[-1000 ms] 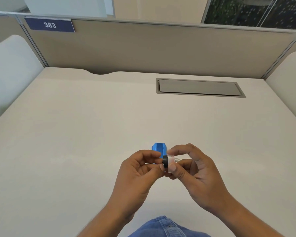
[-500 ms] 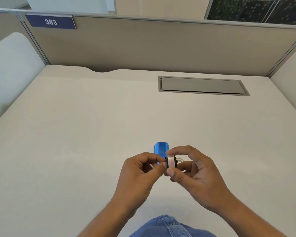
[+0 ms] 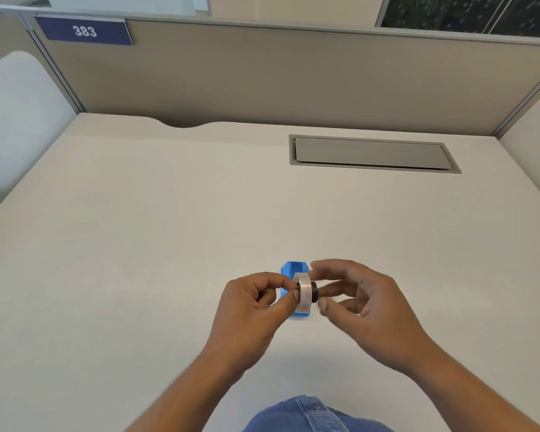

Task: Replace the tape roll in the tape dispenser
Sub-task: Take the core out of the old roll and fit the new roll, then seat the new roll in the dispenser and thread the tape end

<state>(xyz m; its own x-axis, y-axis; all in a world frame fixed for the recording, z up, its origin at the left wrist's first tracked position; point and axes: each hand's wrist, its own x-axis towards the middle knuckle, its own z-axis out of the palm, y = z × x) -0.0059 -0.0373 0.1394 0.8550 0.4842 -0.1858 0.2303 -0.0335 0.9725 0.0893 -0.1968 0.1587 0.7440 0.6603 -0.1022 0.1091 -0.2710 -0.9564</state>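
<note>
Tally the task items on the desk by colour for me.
Blue: 1, the tape dispenser
Clear or whitish: 1, the tape roll
Black: 1, the hub in the roll
Total: 3

Desk [image 3: 138,244]: pale beige top with a curved notch in its far edge. Cable hatch [image 3: 371,153]: grey rectangular flap, recessed in the desk, far right. Partition [image 3: 293,76]: tan panel behind the desk. Number plate [image 3: 85,31]: dark blue, reads "383", upper left of the partition. Side screens [image 3: 16,120]: white, rounded, flanking the desk.
</note>
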